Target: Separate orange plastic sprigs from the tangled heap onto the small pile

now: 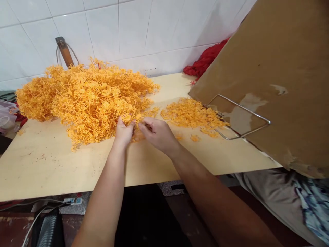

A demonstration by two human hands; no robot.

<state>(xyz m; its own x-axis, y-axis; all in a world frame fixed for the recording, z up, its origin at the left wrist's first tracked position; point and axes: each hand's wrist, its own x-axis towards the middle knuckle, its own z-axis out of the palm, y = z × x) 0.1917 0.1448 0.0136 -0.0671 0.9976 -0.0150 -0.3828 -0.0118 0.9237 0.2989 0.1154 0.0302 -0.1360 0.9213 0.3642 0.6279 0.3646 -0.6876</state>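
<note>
A big heap of orange-yellow artificial flower sprigs [89, 99] fills the left and middle of the table. At its right front edge, my left hand [124, 131] is closed around a small orange sprig [138, 118]. Just to the right, my right hand [156, 132] has thumb and forefinger pinched near that sprig; what lies between its fingertips is too small to make out. Beyond my right hand lies a flat scatter of loose orange flower pieces [190, 112]. One stray piece [195, 138] rests nearer the front.
A large cardboard sheet [277, 79] leans over the table's right side, with a bent metal wire frame [243, 109] by its lower edge. Red material [205, 58] is piled behind it. A wooden handle [65, 53] leans on the tiled wall [102, 31]. Cables [38, 219] run below the table.
</note>
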